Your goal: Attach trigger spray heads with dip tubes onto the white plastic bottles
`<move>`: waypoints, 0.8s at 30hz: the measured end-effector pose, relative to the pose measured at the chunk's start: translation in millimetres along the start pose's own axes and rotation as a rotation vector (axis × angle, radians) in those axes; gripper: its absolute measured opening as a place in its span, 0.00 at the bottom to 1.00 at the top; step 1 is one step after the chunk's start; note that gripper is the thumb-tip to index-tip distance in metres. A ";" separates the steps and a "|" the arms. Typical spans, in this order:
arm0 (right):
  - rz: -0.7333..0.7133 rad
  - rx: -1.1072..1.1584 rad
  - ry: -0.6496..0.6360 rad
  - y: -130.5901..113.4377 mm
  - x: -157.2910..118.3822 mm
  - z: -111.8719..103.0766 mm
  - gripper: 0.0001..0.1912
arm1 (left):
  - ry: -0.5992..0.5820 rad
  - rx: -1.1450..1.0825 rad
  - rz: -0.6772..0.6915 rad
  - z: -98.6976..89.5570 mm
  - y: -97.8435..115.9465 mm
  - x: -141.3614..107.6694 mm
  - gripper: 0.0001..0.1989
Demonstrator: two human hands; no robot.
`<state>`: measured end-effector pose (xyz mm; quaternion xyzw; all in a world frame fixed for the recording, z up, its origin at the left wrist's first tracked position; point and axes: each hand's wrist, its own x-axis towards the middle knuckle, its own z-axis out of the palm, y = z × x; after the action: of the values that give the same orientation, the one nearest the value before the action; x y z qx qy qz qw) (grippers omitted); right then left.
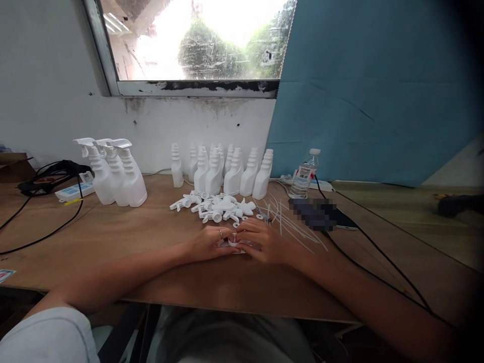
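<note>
Close together over the wooden table [181,282], both hands hold one small white spray head [233,243], mostly covered by the fingers. My left hand [210,243] wears a ring and is closed around its left side. From the right, my right hand [262,240] pinches the same part with thumb and fingers. Just beyond them lies a heap of white trigger spray heads [223,205], with a few small white washers [259,217] near it. Thin white tubes [291,224] are scattered to the right of the heap.
Several white bottles without heads [234,174] stand behind the heap. Three bottles with spray heads [123,176] stand at left, by a power strip [73,192] and black headgear [53,177]. A water bottle [303,174], a phone [346,219] and black cables [381,252] are at right.
</note>
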<state>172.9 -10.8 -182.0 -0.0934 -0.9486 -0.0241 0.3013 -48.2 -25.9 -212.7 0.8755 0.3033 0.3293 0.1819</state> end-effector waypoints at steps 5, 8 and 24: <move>0.094 -0.079 0.015 -10.8 5.3 2.1 0.11 | 0.055 -0.048 -0.166 1.9 -3.4 0.3 0.20; 0.129 0.046 -0.041 -16.2 7.4 -0.9 0.13 | 0.065 -0.073 -0.176 2.1 -4.3 0.5 0.21; 1.141 -0.417 -0.311 75.5 -21.5 -43.8 0.22 | -0.024 -0.120 -0.175 3.3 7.5 2.5 0.23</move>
<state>229.5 55.3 -159.4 -0.6442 -0.7576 -0.0301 0.1007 -41.4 -30.4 -210.0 0.8369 0.3563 0.3192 0.2660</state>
